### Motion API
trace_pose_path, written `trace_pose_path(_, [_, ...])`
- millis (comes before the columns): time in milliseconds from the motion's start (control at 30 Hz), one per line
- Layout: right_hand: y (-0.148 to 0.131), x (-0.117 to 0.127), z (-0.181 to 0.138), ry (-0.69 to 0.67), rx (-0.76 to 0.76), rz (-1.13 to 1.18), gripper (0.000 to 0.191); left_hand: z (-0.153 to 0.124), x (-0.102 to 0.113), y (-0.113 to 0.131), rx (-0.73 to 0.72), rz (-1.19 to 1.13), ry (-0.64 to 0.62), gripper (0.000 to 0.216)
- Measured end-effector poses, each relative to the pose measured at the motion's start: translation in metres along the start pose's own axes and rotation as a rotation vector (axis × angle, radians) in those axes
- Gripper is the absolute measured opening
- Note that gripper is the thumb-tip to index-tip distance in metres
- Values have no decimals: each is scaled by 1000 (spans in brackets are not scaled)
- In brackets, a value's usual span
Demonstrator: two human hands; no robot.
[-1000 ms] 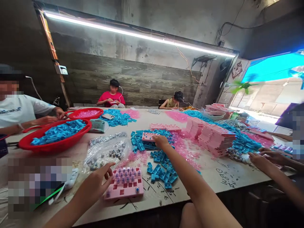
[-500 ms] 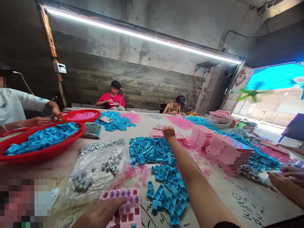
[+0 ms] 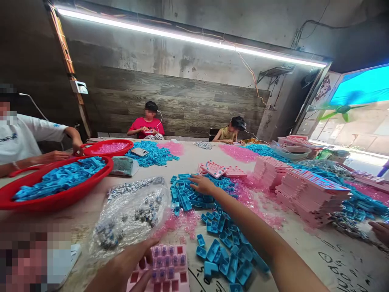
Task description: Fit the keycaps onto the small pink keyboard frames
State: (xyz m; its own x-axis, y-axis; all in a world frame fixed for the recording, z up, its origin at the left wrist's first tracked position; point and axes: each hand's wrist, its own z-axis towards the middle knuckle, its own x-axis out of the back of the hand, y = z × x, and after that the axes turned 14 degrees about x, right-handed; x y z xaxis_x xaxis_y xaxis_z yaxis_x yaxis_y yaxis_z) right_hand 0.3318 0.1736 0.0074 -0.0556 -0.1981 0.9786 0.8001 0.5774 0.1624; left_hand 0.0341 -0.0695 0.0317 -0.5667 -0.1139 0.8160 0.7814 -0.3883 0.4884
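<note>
My left hand (image 3: 129, 265) is at the bottom edge and grips the left side of a pink tray (image 3: 174, 273), fingers on top and thumb at its near edge. The tray's pockets hold small purple pieces. My right arm reaches across the table. My right hand (image 3: 202, 184) hovers with fingers spread over a heap of blue plastic pieces (image 3: 194, 194) and holds nothing. A tilted pink tray (image 3: 215, 168) lies just beyond that hand. More blue pieces (image 3: 226, 253) are scattered under my forearm.
A clear bag of small grey parts (image 3: 133, 211) lies to the left. Two red basins (image 3: 54, 184) hold blue and pink pieces. Stacks of pink trays (image 3: 306, 190) stand to the right. Several other people sit round the table; another person's hand (image 3: 381, 231) shows at the right edge.
My right hand has drawn back from the far pink trays to the blue heap. The view has swung slightly left and down; my left hand stays on the near pink tray.
</note>
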Motion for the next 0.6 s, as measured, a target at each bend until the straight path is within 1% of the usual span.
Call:
trace_pose_path(100, [-17,-7,-15,-41,37,67,50,0,2,2,-42,1,-17,38])
trace_pose_path(200, [-23,-4,-41,-48,51,130,51,-1,5,6,-52,-8,-36,39])
trace_pose_path(400, [-30,14,-100,-29,130,105,46,-3,6,7,-13,-21,-92,41])
trace_pose_path(533, [-41,18,-133,-21,119,125,51,-6,2,3,35,-39,-109,43])
trace_pose_path(600, [-49,20,-145,-27,123,171,53,-6,1,0,59,-42,-143,43])
